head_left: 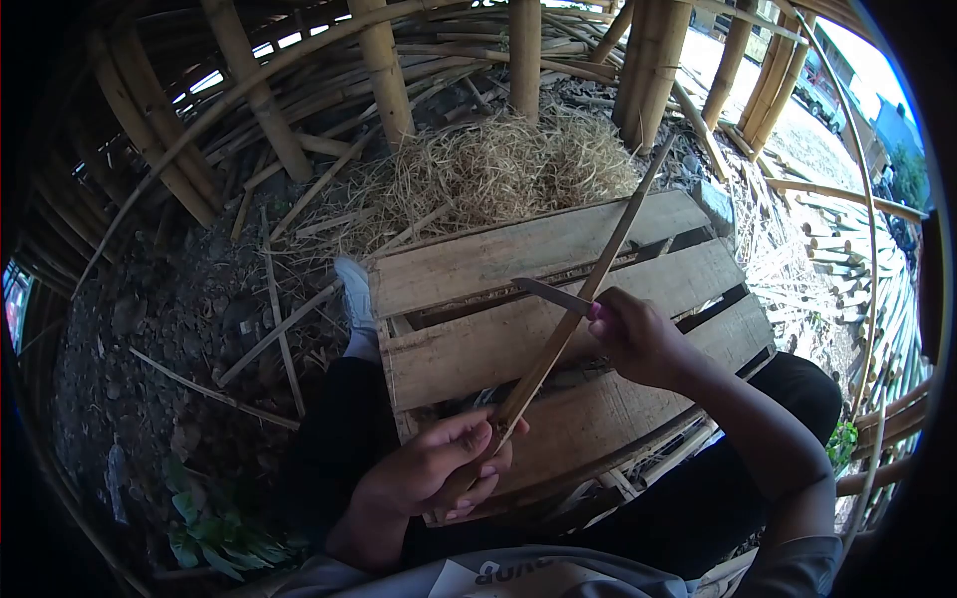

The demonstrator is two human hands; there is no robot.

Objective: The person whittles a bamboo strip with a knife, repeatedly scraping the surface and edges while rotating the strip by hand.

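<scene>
My left hand (444,463) is closed round the near end of a long bamboo strip (558,344), low in the view. The strip slants up and right over a slatted wooden crate (478,264), its far end past the crate's back edge. In my right hand (633,334) is the pink handle of a knife (553,295). The knife's blade points left and lies across the strip near its middle.
Behind the crate lies a heap of thin shavings (498,169), with upright bamboo poles (525,60) beyond. Loose sticks (279,334) lie on the ground at the left. Cut bamboo pieces (847,269) are piled at the right.
</scene>
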